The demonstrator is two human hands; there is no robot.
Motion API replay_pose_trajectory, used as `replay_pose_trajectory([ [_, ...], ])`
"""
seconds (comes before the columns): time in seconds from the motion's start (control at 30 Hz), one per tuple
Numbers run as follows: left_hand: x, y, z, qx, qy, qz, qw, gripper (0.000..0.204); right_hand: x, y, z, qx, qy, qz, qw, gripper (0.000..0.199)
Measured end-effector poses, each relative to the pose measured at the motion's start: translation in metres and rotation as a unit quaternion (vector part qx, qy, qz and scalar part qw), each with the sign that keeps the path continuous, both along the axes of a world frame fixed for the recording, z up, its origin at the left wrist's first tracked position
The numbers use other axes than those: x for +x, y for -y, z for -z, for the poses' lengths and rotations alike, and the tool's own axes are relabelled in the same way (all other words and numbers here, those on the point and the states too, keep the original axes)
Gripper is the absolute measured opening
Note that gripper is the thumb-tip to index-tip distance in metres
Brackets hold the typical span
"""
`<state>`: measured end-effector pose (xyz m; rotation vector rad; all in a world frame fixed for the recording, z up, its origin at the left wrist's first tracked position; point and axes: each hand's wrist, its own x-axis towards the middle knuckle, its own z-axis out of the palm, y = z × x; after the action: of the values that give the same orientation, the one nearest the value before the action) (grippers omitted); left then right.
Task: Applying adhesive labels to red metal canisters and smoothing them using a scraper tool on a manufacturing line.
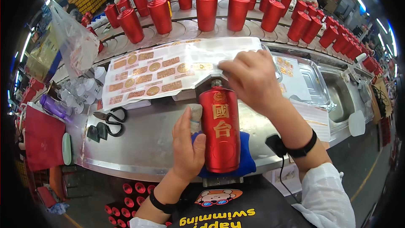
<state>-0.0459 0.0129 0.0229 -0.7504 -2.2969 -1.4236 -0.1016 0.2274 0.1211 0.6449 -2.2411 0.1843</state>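
The bottle (221, 154) is placed in front of the body, over a blue cloth (247, 154) at the near edge of the bench (145, 141), its neck toward the label sheet (231, 47). Gold characters and a small gold emblem are already set on its front — that much is judged done. Below them, the front is left plain red. Many gold labels (154, 66) are still carried by the sheet, so plenty is judged left. The left hand (185, 150) is held loosely at the bottle's left side, fingers spread and not wrapped round it. The right hand (253, 80) is blurred above the neck, its fingertips bunched near the sheet's edge — whether a label is pinched there cannot be told. On the conveyor (180, 26) beyond, no gold can be seen on the nearest red bottles (206, 12).
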Motion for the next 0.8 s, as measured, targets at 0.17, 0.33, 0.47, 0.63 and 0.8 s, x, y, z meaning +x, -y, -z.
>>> replay_pose_trajectory([
  [0.17,0.012,0.004,0.013,0.046,0.068,0.006,0.997,0.061,0.063,0.016,-0.002,-0.04,0.254,-0.238,0.936,0.018],
  [0.33,0.014,0.006,0.011,0.012,0.049,0.024,0.998,0.063,0.027,-0.008,0.021,-0.267,0.189,0.014,0.945,0.018],
  [0.47,0.007,0.004,0.012,0.026,0.036,0.03,0.999,0.062,0.033,-0.005,0.029,-0.359,0.277,-0.027,0.891,0.024],
  [0.63,-0.026,-0.011,-0.005,0.13,0.149,0.129,0.972,0.072,0.046,-0.011,0.04,-0.565,0.339,-0.05,0.751,0.021],
  [0.8,-0.042,-0.022,-0.014,0.234,0.295,0.169,0.911,0.067,0.059,-0.015,0.051,-0.579,0.333,-0.042,0.743,0.022],
])
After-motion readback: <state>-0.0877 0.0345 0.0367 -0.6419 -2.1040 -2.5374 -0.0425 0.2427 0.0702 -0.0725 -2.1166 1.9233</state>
